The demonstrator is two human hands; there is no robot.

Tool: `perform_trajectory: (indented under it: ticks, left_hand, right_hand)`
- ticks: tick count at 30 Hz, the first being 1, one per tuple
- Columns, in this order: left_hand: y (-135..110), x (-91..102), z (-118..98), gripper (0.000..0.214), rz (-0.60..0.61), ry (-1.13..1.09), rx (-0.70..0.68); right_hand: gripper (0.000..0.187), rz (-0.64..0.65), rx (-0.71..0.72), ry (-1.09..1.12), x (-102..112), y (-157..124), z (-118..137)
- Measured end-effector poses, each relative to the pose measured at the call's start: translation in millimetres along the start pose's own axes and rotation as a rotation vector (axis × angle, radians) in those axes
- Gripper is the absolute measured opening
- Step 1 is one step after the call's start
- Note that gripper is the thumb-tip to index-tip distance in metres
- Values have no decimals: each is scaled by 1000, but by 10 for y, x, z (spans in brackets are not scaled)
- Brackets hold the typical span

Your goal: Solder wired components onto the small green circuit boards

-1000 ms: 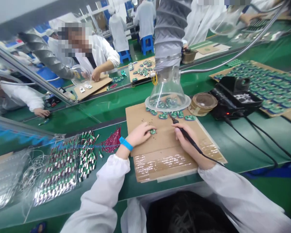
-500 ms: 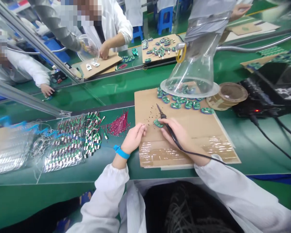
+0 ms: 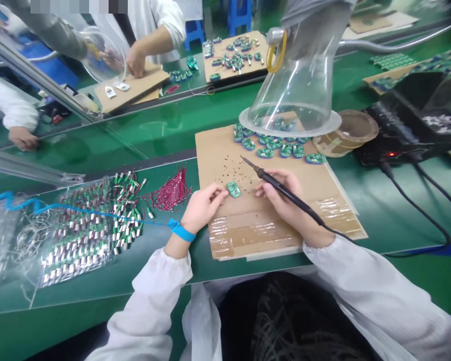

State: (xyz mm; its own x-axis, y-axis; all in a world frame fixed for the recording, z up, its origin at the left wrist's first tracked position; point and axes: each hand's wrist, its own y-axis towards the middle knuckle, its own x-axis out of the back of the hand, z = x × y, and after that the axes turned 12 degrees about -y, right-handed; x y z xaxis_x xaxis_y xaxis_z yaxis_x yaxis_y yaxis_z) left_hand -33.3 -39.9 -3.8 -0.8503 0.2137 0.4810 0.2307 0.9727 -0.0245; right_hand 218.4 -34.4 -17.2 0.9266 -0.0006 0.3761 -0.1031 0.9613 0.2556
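Note:
My left hand, with a blue wrist strap, has its thumb and fingers pinched at the left edge of a small green circuit board. The board is just above the brown cardboard sheet or resting on it; I cannot tell which. My right hand is closed around the black handle of a soldering iron. The iron's tip points up and left, above the board and apart from it. Small dark bits are scattered on the cardboard near the tip.
More green boards lie under a clear fume hood. A round brown container and a black soldering station stand at right. Red wires and wired metal-ended parts lie at left. Co-workers sit opposite, one hand over cardboard.
My left hand has moved right to the circuit board, which has turned. My right hand has let go of the board and drawn right, still holding the soldering iron. The view has shifted.

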Motion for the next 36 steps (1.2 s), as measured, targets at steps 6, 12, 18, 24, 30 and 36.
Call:
perform_trajectory:
  ticks: [6,12,18,24,30,36]
  left_hand:
    - [-81,-158,-46,16,-151,120,-99]
    - [-119,-208,-51,13,-129,41,-86]
    - [-98,-194,-59,14,-71,45,-87]
    - [-86,-191,-58,15,-69,34,-73]
    - [-80,-190,-56,15,-71,19,-69]
    - [-76,-187,-50,16,-72,7,-64]
  right_hand:
    - [19,-152,-78,129,-1,-6,-76]
    - [16,-112,-90,85,28,-54,-56]
    - [14,-24,-84,82,75,-63,-50]
    - [9,12,-75,80,93,-80,-61]
    - [9,55,-55,36,105,-88,-81]
    - [12,57,-60,6,110,-101,-100]
